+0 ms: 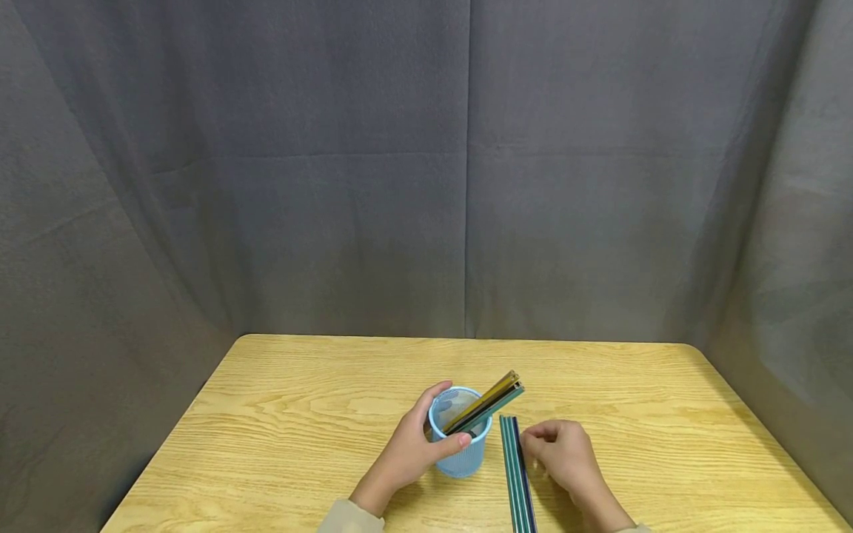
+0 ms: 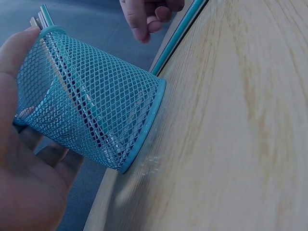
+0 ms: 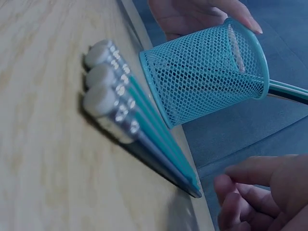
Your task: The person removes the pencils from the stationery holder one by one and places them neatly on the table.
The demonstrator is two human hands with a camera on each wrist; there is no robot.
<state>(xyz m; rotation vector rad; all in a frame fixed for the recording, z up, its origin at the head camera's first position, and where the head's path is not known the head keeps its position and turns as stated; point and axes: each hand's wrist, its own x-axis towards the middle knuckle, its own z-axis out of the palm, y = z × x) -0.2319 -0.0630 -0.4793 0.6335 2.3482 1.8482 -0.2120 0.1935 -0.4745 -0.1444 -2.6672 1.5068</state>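
Observation:
My left hand (image 1: 408,446) grips a light blue mesh pen cup (image 1: 461,464), thumb over the near side of the rim and fingers round the far side. Several pencils (image 1: 485,405), yellow, black and teal, stick out of the cup and lean right. Beside it, three pencils (image 1: 516,481) lie side by side on the wood, two teal and one dark blue, their white erasers (image 3: 100,100) towards me. Just right of their far ends hovers my right hand (image 1: 563,454), fingers loosely bent with nothing between them; the right wrist view shows a gap between this hand and the pencils.
A light wooden table (image 1: 300,414) carries everything. Grey curtains (image 1: 346,222) hang behind it and along both sides. Beige sleeves (image 1: 351,518) show at the wrists.

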